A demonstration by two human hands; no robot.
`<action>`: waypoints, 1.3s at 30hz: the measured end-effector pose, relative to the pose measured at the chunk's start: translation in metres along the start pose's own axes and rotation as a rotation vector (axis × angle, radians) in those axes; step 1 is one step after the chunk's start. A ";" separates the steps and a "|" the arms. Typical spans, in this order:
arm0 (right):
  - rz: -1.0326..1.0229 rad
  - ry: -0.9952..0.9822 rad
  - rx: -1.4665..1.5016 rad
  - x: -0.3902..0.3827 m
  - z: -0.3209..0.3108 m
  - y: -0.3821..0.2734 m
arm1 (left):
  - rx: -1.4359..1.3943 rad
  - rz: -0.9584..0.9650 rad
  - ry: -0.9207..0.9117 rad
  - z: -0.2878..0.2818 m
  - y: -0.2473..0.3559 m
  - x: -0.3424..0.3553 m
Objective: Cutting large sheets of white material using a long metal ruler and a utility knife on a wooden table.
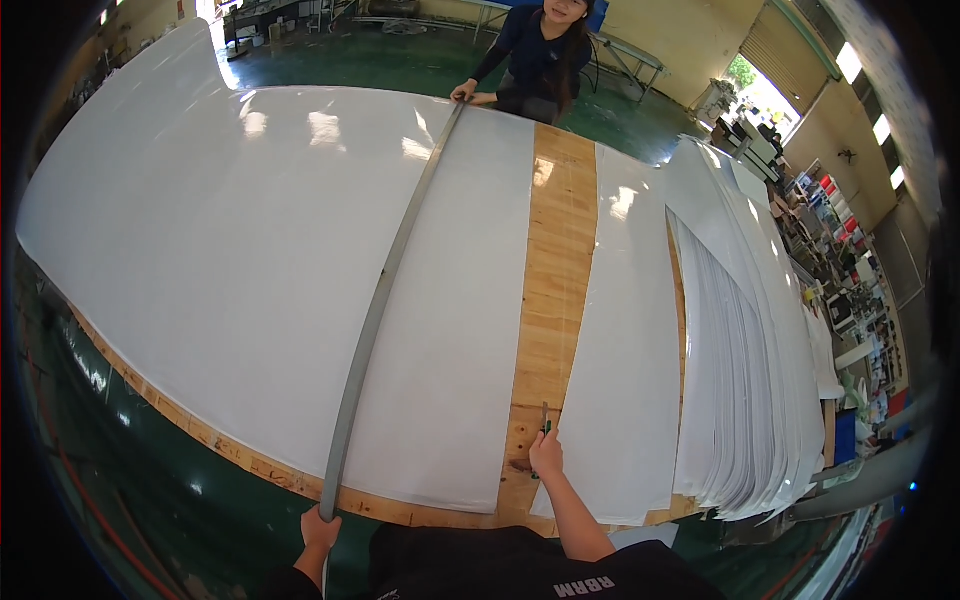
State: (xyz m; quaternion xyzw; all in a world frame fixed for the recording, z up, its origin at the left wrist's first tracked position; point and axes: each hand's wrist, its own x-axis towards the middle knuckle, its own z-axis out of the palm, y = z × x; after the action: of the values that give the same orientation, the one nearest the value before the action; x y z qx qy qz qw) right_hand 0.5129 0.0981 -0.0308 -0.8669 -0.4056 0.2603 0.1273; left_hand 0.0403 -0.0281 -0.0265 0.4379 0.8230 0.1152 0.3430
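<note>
A long grey metal straightedge lies across a large glossy white sheet, from the table's near edge to its far edge. My left hand is closed round its near end, just off the edge. Another person's hand rests on the far end. My right hand is closed on a slim green-handled knife, its thin tip pointing away from me. It is over the strip of bare plywood between two white sheets. A small dark patch beside that hand is too small to make out.
A narrower white sheet lies right of the plywood strip. Farther right, a thick stack of white sheets has curled edges. The other person is at the far edge. Cluttered shelves line the right wall; the floor is green.
</note>
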 end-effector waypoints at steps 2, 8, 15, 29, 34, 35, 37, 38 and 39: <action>0.015 -0.025 0.015 0.002 0.001 0.002 | -0.019 -0.002 0.000 0.001 -0.001 0.000; -0.061 0.038 -0.047 0.004 0.006 0.008 | -0.023 0.008 0.002 -0.001 0.002 -0.001; -0.015 -0.025 0.012 0.008 0.007 0.011 | -0.030 0.019 0.016 -0.001 0.003 -0.002; -0.050 0.269 0.005 -0.007 0.011 0.011 | 0.017 -0.028 -0.089 -0.006 0.000 0.005; -0.028 0.279 -0.012 -0.010 0.010 0.008 | -0.022 0.036 -0.110 -0.007 0.000 0.007; -0.036 0.296 -0.002 -0.011 0.010 0.007 | 0.025 -0.092 -0.144 -0.008 0.002 0.006; -0.019 0.283 -0.022 -0.013 0.010 0.003 | 0.020 -0.071 -0.141 -0.010 0.004 0.005; -0.022 0.296 -0.012 -0.014 0.010 0.001 | 0.010 -0.050 -0.134 -0.011 0.005 0.005; -0.007 0.289 -0.019 -0.014 0.010 0.000 | 0.013 -0.051 -0.137 -0.011 0.006 0.004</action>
State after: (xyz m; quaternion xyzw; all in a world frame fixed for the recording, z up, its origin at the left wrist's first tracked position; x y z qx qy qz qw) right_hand 0.4999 0.0873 -0.0339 -0.8951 -0.3886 0.1283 0.1772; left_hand 0.0350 -0.0199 -0.0173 0.4257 0.8093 0.0708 0.3985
